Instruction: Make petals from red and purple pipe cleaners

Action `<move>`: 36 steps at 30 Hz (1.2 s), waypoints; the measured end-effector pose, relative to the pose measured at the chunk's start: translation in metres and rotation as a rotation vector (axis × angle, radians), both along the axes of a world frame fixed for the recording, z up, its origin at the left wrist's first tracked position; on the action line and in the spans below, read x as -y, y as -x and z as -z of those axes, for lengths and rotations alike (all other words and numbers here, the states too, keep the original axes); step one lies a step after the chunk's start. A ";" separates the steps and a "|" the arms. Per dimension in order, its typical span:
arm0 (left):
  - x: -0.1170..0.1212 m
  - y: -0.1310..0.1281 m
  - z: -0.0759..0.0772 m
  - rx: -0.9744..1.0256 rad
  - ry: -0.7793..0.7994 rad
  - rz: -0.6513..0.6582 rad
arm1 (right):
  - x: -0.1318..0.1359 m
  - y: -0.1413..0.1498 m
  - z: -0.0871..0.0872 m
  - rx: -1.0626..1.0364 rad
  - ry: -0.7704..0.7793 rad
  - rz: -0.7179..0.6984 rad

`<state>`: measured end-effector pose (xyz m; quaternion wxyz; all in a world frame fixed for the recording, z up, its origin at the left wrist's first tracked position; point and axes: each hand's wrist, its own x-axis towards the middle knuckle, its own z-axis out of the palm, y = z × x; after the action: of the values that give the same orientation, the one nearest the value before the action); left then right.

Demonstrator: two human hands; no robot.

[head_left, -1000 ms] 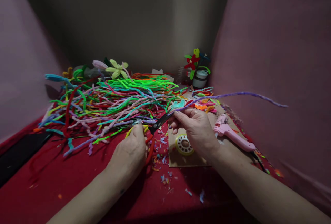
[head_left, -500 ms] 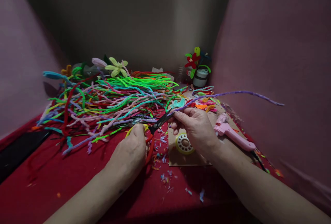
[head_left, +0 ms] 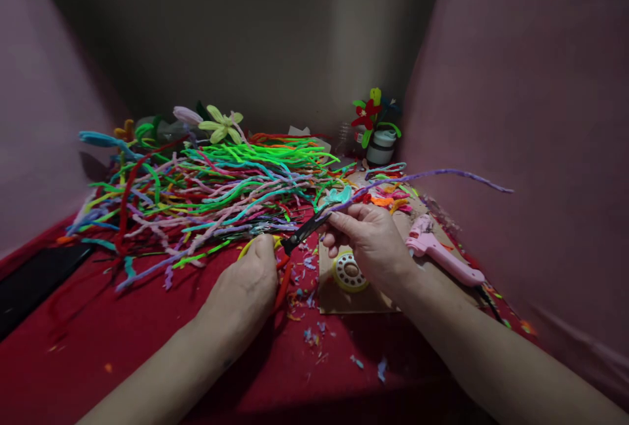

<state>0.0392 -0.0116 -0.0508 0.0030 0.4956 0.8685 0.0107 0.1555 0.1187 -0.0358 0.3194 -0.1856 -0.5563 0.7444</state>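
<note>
Your left hand (head_left: 249,281) holds the scissors (head_left: 293,241) by the handles. Your right hand (head_left: 378,245) has its fingers (head_left: 346,222) pinched on the purple stem (head_left: 417,177), at the blades (head_left: 314,222), above the cardboard (head_left: 334,304).

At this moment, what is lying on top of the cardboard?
On the cardboard lie a yellow-rimmed spool, part of a pink glue gun and, farther back, colourful fuzzy pieces. The right hand and forearm cover its middle; anything beneath them is hidden.
</note>
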 end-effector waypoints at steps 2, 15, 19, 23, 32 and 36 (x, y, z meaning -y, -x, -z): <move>0.000 0.001 0.000 0.002 0.000 0.021 | -0.001 0.000 0.000 0.000 0.023 -0.014; 0.003 0.014 0.005 0.349 -0.379 -0.047 | -0.002 0.000 -0.001 -0.054 0.008 -0.015; -0.002 0.015 -0.008 0.983 -0.724 -0.099 | -0.001 -0.001 0.000 -0.098 -0.017 -0.054; -0.006 0.006 -0.020 1.311 -0.835 -0.069 | 0.002 -0.001 0.004 -0.099 -0.010 -0.119; -0.008 0.001 -0.013 1.523 -0.695 0.023 | 0.012 0.000 0.010 -0.011 0.007 -0.247; -0.005 0.001 -0.012 1.543 -0.668 0.001 | 0.012 0.002 0.011 -0.008 0.063 -0.237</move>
<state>0.0379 -0.0064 -0.0385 0.4492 0.3243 0.5738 0.6032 0.1538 0.1064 -0.0467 0.2256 -0.1257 -0.5492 0.7948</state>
